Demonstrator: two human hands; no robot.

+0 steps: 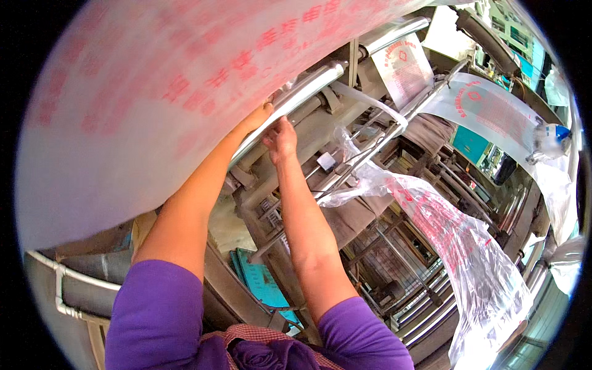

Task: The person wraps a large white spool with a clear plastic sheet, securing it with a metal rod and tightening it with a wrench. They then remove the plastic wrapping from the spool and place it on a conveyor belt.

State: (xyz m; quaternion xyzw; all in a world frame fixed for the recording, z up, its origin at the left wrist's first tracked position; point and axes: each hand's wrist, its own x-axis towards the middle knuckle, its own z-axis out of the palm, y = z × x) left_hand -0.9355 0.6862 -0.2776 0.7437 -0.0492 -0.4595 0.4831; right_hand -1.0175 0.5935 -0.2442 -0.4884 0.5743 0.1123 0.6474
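A wide sheet of whitish plastic film (111, 160) with red printing hangs across the upper left. Beside its lower edge runs a shiny metal roller (314, 80). My left hand (262, 115) reaches between the film and the roller, and its fingers are mostly hidden there. Close by, my right hand (282, 140) is raised at the roller's near side, fingers bent upward and thumb apart. Nothing shows in it. Whether its fingertips touch the roller I cannot tell.
A crumpled clear film strip (444, 228) with red print trails down the right side from a metal bar (376, 148). Farther back, a printed film web (493, 108) curves over the machine. A turquoise panel (262, 277) lies below my arms; a white pipe (80, 274) stands at the left.
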